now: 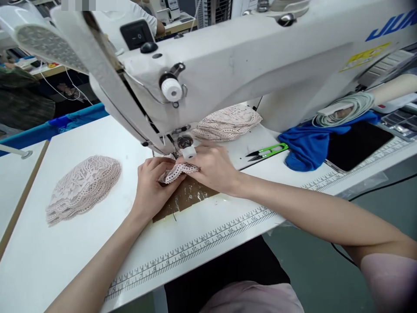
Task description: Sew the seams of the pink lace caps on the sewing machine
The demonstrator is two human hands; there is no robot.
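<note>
A: What lay nearest the wearer?
B: A pink garment (pixel 250 300) and black cloth (pixel 228 269) showed at the bottom, and beyond them ran the white table (pixel 120 243), with a printed ruler (pixel 192 252) along its near edge. Farther in, a brown patch (pixel 185 198) lay on the tabletop.

A: And the hands?
B: They met at the far side of that patch. The left hand (pixel 151 187) had its fingers bent and pinched a small pale-pink lace piece (pixel 180 171) between fingers and thumb. The right hand (pixel 216 167) curled over the right end of the lace; its fingertips were partly hidden, so I could not tell whether they pinched it.

A: Where was that lace?
B: Under the needle end of a white sewing machine (pixel 228 65), bunched up between both hands, its scalloped edge toward the wearer.

A: What was around it?
B: A fanned lace stack (pixel 84 187) lay well apart on the left. On the right were green-handled thread snips (pixel 267 151), a blue cloth (pixel 306 143) and a dark flat device (pixel 358 145), with a coiled cord (pixel 352 108) above the cloth. Another lace bundle (pixel 228 124) sat beneath the machine's arm.

A: Farthest away?
B: A person in a white top (pixel 114 17), partly hidden behind the machine
</note>
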